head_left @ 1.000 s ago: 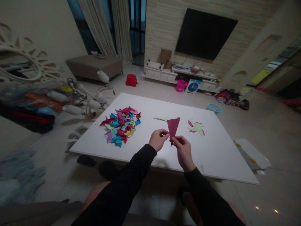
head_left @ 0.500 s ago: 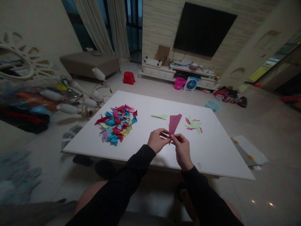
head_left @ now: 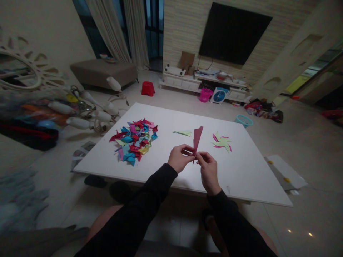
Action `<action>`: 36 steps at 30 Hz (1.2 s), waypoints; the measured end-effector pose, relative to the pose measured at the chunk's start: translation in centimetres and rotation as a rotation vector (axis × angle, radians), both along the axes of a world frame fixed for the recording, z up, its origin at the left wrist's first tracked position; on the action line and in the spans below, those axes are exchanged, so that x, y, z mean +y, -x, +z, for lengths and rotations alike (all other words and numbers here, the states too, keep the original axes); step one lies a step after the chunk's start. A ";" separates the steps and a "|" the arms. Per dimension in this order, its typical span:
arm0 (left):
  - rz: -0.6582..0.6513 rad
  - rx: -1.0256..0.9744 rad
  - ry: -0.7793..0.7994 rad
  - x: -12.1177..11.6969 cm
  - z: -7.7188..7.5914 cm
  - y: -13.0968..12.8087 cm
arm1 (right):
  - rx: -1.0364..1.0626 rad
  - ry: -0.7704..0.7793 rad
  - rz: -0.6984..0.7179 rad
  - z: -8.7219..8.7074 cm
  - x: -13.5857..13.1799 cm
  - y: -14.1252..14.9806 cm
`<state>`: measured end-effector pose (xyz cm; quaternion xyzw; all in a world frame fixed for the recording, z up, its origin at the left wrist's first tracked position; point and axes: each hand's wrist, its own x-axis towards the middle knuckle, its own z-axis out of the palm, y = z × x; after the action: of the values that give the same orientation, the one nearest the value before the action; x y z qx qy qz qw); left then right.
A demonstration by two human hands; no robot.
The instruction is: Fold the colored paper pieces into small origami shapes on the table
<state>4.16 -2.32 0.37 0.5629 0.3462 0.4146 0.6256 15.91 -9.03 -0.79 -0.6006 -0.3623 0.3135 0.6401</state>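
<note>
Between my two hands stands a folded piece of dark pink paper (head_left: pixel 197 137), its wide end up and its narrow point down. My left hand (head_left: pixel 180 157) pinches it near the lower end from the left. From the right, the thumb and fingers of my right hand (head_left: pixel 207 167) close on the same narrow part. Just behind lies a small stack of folded pale green paper (head_left: pixel 183 133). To the right is a green and pink paper pinwheel shape (head_left: pixel 222 141). A heap of colourful folded paper pieces (head_left: pixel 135 139) covers the table's left side.
All this is on a white table (head_left: pixel 166 114). A tangle of white lamp shades (head_left: pixel 79 123) stands close to its left edge. Beyond the table are a red stool (head_left: pixel 148 88), a pink bucket (head_left: pixel 205 95) and a blue basket (head_left: pixel 243 120). White boards (head_left: pixel 286 173) lean at the right.
The dark pink paper has turned between my fingers and now shows a narrower face. My left fingers have closed in on its lower end. The camera view has shifted slightly.
</note>
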 end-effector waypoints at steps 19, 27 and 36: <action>0.015 -0.197 0.248 0.5 -0.2 -0.4 | 0.087 -0.045 -0.075 -0.5 0.3 -0.3; 0.068 -0.060 0.087 0.4 -0.5 -0.1 | 0.006 -0.047 -0.083 -0.3 0.0 -0.3; 0.033 0.026 -0.006 0.1 -0.8 -0.2 | -0.041 -0.038 -0.015 -0.1 -0.1 0.0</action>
<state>4.40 -2.18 -0.41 0.5645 0.3622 0.4185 0.6124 15.92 -9.12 -0.93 -0.5971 -0.3768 0.2894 0.6463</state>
